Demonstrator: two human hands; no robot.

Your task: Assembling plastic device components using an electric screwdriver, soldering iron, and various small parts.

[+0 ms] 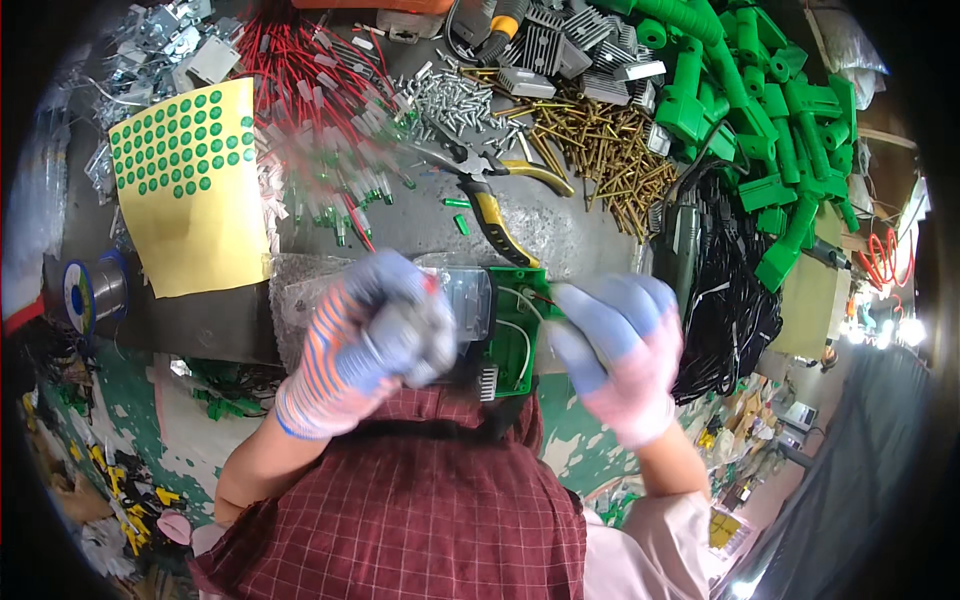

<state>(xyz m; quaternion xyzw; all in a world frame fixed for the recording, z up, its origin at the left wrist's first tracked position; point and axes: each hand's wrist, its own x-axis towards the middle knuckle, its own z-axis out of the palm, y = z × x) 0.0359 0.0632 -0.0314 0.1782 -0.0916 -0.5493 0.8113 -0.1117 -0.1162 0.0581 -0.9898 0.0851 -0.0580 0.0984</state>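
My left hand [375, 335], in a striped blue-and-pink work glove, is closed and smeared by motion. A thin red wire [362, 230] runs into its fingers from above. Beside it lies an open green plastic housing [527, 345] with white wires inside and a clear plastic part [465, 300] at its left. At the housing's right edge is my gloved right hand [620, 345], its fingertips drawn together next to a thin dark wire end. What they pinch is too small to make out. Above the housing rest yellow-and-black pliers [490, 195].
Red wires [300, 80], silver screws [455, 105], brass-coloured screws [600, 150] and grey finned metal blocks [555, 45] are heaped at the back. Green plastic housings [770, 120] pile up at right, above black cables [725, 300]. At left are a yellow sticker sheet [195, 235] and a solder spool [95, 290].
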